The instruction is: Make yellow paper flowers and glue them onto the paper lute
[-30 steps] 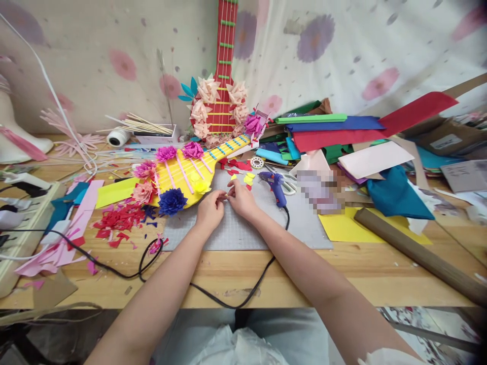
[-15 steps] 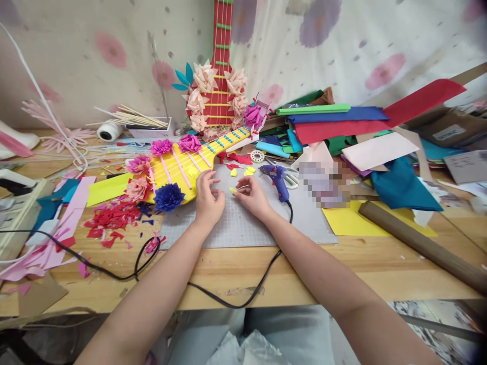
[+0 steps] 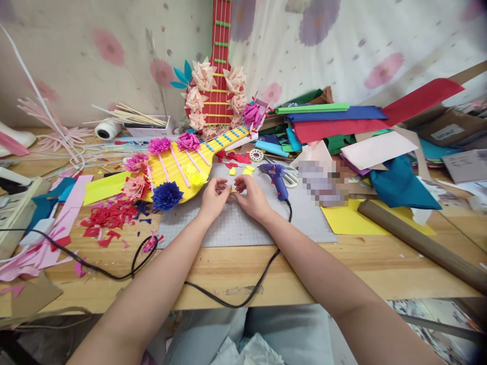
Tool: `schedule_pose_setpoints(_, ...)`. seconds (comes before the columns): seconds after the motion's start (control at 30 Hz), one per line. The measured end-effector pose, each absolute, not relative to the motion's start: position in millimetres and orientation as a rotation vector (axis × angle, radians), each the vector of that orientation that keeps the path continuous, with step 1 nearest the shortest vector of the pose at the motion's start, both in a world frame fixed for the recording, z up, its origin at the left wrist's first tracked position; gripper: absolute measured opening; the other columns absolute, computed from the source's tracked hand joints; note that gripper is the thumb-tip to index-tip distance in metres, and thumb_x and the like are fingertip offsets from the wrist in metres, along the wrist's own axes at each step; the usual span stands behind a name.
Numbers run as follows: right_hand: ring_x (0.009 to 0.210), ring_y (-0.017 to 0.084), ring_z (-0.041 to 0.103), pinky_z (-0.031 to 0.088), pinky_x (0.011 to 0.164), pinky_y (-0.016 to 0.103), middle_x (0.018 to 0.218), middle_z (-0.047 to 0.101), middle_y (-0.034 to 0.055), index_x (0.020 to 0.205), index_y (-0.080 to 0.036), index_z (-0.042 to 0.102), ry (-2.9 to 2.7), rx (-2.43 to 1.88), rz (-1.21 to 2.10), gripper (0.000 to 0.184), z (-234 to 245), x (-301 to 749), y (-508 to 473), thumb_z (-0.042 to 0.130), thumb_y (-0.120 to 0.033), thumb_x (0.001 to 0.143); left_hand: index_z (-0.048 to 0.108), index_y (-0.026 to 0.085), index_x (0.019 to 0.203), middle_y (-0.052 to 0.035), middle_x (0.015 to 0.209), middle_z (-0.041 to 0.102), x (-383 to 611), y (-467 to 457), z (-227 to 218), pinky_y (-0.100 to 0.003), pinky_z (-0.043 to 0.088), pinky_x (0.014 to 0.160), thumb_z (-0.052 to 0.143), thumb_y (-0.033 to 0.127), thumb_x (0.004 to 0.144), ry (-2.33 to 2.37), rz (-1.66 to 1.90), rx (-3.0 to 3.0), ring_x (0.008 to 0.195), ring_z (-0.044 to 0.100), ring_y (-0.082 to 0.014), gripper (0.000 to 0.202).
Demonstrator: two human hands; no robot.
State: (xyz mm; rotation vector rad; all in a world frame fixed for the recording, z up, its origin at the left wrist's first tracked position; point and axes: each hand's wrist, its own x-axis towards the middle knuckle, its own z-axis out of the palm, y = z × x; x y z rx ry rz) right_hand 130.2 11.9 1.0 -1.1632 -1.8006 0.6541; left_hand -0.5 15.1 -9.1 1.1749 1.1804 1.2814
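Right hand pinches small yellow piece, left hand curled close by, its grip indeterminate; light fingertip pressure should avoid creasing.

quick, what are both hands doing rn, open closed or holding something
Left hand: fingers curled, fingertips beside the piece; whether it grips cannot be told.
Right hand: closed, pinching a small yellow piece.
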Motion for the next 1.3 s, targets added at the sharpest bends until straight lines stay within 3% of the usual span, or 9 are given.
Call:
schedule_pose_setpoints(0.17,0.072,0.013,0.056,0.048,0.070,0.031,0.086,0.054,0.0017,0.091,-0.022,0.044,-1.684,-1.121,0.821,0.030,-5,135,17,0.060,-0.015,0.067,0.053,0.015,0.082,-0.0011,0.073,0.058,-2,11,-3,-0.027,0.053,0.055,0.063,0.027,0.072,1.159,1.250,1.157,0.068,0.061,-0.0141,0.018)
schedule_pose_setpoints(0.3,0.069,0.012,0.056,0.049,0.068,0.030,0.084,0.054,0.0003,0.091,-0.022,0.043,-1.616,-1.127,0.919,0.034,-7,137,19,0.065,-0.023,0.066,0.055,0.015,0.082,-0.0009,0.070,0.058,-1,9,-2,-0.024,0.052,0.049,0.064,0.033,0.071,1.147,1.250,1.157,0.065,0.061,-0.0138,0.023)
schedule_pose_setpoints(0.43,0.068,0.012,0.056,0.049,0.068,0.031,0.084,0.055,0.0004,0.090,-0.022,0.043,-1.573,-1.099,0.987,0.040,-8,138,20,0.071,-0.030,0.062,0.057,0.015,0.080,-0.0006,0.068,0.060,-1,9,-2,-0.023,0.052,0.048,0.068,0.029,0.065,1.169,1.255,1.176,0.063,0.061,-0.0134,0.024)
schedule_pose_setpoints(0.67,0.074,0.012,0.058,0.049,0.074,0.032,0.085,0.054,-0.0006,0.091,-0.023,0.042,-1.373,-1.005,1.189,0.042,-9,140,23,0.070,-0.035,0.062,0.057,0.015,0.077,-0.0019,0.067,0.061,-1,10,-1,-0.023,0.050,0.045,0.068,0.030,0.066,1.170,1.268,1.135,0.065,0.063,-0.0160,0.022)
schedule_pose_setpoints(0.93,0.072,0.012,0.056,0.048,0.073,0.032,0.083,0.054,-0.0010,0.092,-0.024,0.040,-1.347,-1.006,1.116,0.040,-12,139,26,0.067,-0.032,0.063,0.058,0.015,0.090,0.0000,0.074,0.058,-3,8,3,-0.020,0.050,0.046,0.075,0.017,0.055,1.106,1.183,1.147,0.060,0.058,-0.0098,0.039)
schedule_pose_setpoints(1.03,0.072,0.012,0.056,0.048,0.072,0.031,0.084,0.053,-0.0004,0.093,-0.024,0.040,-1.432,-0.990,1.090,0.038,-9,139,24,0.065,-0.031,0.065,0.057,0.015,0.093,-0.0021,0.083,0.059,-5,8,6,-0.022,0.051,0.048,0.076,0.019,0.054,1.080,1.176,1.122,0.064,0.059,-0.0106,0.043)
schedule_pose_setpoints(1.3,0.073,0.012,0.057,0.047,0.073,0.030,0.085,0.054,0.0000,0.093,-0.023,0.042,-1.496,-1.049,1.008,0.036,-10,140,24,0.064,-0.027,0.065,0.057,0.014,0.080,0.0014,0.065,0.059,-6,11,3,-0.022,0.051,0.050,0.075,0.020,0.055,1.079,1.195,1.075,0.059,0.058,-0.0100,0.031)
